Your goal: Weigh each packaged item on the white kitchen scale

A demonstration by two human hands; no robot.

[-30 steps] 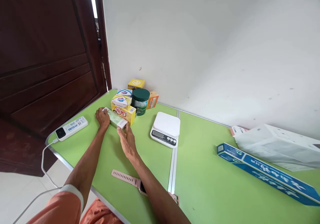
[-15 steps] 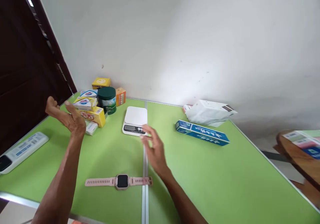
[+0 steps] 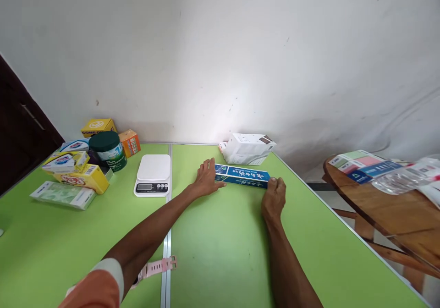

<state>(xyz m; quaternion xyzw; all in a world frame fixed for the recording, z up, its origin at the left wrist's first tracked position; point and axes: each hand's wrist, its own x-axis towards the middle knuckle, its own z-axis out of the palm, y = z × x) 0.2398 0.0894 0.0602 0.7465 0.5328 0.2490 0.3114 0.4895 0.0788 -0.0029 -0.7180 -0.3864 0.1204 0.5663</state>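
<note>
A long blue toothpaste box point(image 3: 242, 174) lies on the green table, with one of my hands at each end. My left hand point(image 3: 205, 178) is round its left end, thumb at the front and fingers behind. At the right end, my right hand point(image 3: 274, 200) grips with bent fingers, the thumb on the corner. A white box point(image 3: 249, 148) stands just behind, near the wall. To the left sits a white digital kitchen scale point(image 3: 153, 173) with a bare top. My left forearm partly covers a pink-strapped watch point(image 3: 158, 267).
At the left are yellow boxes point(image 3: 87, 177), a green-lidded jar point(image 3: 108, 150), an orange box point(image 3: 129, 143) and a pale green package point(image 3: 63, 195). A wooden table point(image 3: 388, 211) beyond the right edge bears a plastic bottle point(image 3: 405, 177).
The view has turned to the right. Both hands have moved right, from near the yellow boxes and the scale, to the ends of the toothpaste box.
</note>
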